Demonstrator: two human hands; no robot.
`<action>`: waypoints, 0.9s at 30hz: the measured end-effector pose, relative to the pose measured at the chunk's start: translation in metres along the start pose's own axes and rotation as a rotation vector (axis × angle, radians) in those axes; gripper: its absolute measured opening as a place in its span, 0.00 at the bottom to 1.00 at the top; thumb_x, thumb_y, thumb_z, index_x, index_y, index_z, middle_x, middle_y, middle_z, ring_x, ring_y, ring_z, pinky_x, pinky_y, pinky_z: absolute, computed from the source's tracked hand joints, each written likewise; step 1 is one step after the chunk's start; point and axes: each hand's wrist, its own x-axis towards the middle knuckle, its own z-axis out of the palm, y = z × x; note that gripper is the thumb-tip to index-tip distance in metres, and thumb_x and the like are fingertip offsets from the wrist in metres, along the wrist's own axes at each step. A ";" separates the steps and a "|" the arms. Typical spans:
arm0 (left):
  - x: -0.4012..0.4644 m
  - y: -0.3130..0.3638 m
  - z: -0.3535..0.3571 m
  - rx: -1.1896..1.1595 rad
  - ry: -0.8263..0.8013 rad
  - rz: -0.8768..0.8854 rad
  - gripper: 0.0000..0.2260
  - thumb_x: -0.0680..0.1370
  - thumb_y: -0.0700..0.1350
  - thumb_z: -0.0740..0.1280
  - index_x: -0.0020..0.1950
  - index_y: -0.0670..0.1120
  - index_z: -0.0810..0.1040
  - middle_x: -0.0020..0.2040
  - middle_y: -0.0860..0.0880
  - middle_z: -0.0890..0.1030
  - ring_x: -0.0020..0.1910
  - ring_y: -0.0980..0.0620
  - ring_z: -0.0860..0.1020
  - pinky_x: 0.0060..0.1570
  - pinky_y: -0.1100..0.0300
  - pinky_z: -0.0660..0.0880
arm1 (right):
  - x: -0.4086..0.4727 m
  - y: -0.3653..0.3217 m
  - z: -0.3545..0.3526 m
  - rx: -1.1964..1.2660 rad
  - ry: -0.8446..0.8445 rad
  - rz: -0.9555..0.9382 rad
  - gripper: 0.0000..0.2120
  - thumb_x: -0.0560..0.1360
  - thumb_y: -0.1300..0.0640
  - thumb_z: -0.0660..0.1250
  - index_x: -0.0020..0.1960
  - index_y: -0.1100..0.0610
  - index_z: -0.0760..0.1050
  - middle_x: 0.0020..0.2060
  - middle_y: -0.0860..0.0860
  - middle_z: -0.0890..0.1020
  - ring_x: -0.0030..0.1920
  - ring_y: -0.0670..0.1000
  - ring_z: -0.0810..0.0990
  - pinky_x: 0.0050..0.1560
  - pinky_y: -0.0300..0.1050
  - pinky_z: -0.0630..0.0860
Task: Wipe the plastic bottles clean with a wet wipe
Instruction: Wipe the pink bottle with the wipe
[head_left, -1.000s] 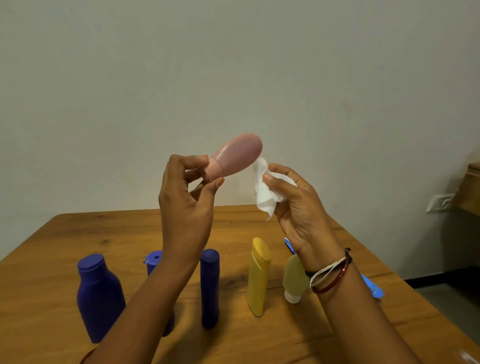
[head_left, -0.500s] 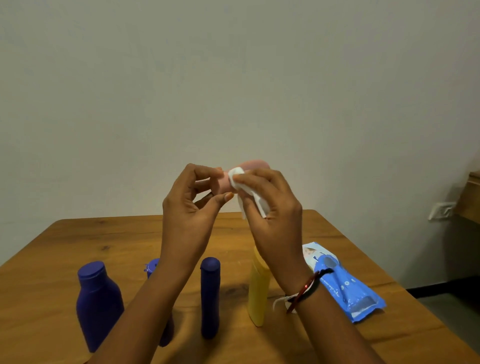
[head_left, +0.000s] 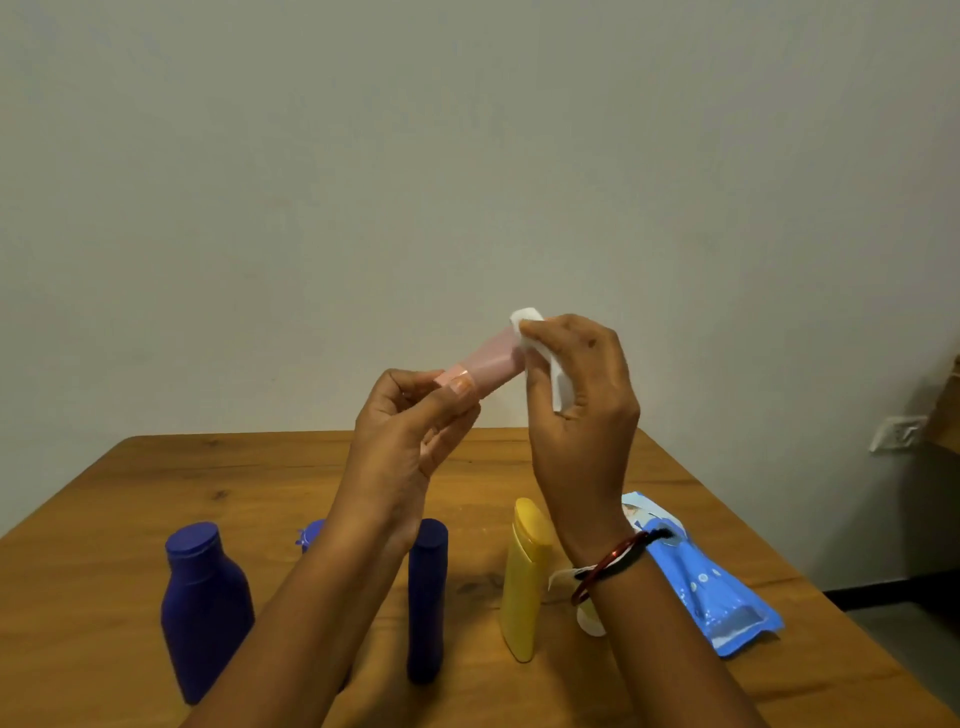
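The pink plastic bottle (head_left: 485, 366) is being held up in the air above the bench (head_left: 156, 493), tilted so that its cap end is pointing down toward the left and its rounded base is rising toward the right. The left hand (head_left: 402, 441) is pinching the cap end between curled fingers and thumb. The right hand (head_left: 576, 410) is curling round a folded white wet wipe (head_left: 550, 364), pressing it against the upper end of the bottle, with one corner of the wipe sticking up above the fingertips. A red bangle and a dark thread (head_left: 613, 564) are sitting on the right wrist. Below the hands, several bottles are standing upright on the wooden bench: a broad dark blue bottle (head_left: 205, 613) at the left, a slim dark blue bottle (head_left: 427, 597) near the middle, and a yellow bottle (head_left: 524, 577) to its right. Another blue cap (head_left: 310, 532) is showing just behind the left forearm, its bottle mostly hidden. A small pale bottle (head_left: 592, 621) is peeking out from beneath the right wrist, largely covered. A blue wet wipe packet (head_left: 711, 587) is lying flat on the bench at the right, beside the right forearm. A plain pale wall (head_left: 467, 156) is rising behind the bench, with a white wall socket (head_left: 897, 433) low on it at the far right.
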 end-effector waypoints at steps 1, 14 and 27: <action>0.000 0.000 0.000 -0.080 -0.014 -0.062 0.10 0.66 0.40 0.72 0.45 0.42 0.76 0.52 0.41 0.82 0.53 0.44 0.82 0.42 0.62 0.80 | -0.003 -0.004 0.003 0.004 -0.021 -0.037 0.13 0.72 0.68 0.69 0.56 0.61 0.79 0.52 0.56 0.79 0.55 0.52 0.77 0.56 0.34 0.73; 0.002 0.011 -0.002 -0.383 -0.052 -0.332 0.14 0.74 0.42 0.70 0.56 0.37 0.78 0.49 0.37 0.83 0.46 0.45 0.84 0.38 0.55 0.81 | -0.017 -0.006 0.012 0.008 -0.188 -0.292 0.13 0.74 0.65 0.64 0.58 0.64 0.79 0.53 0.59 0.79 0.54 0.54 0.75 0.56 0.38 0.72; 0.005 0.005 -0.002 -0.387 -0.018 -0.490 0.19 0.71 0.44 0.71 0.58 0.36 0.76 0.49 0.38 0.83 0.42 0.46 0.85 0.38 0.51 0.82 | 0.016 0.007 0.011 0.087 -0.094 0.009 0.10 0.74 0.68 0.67 0.54 0.62 0.79 0.51 0.56 0.79 0.53 0.51 0.78 0.52 0.36 0.75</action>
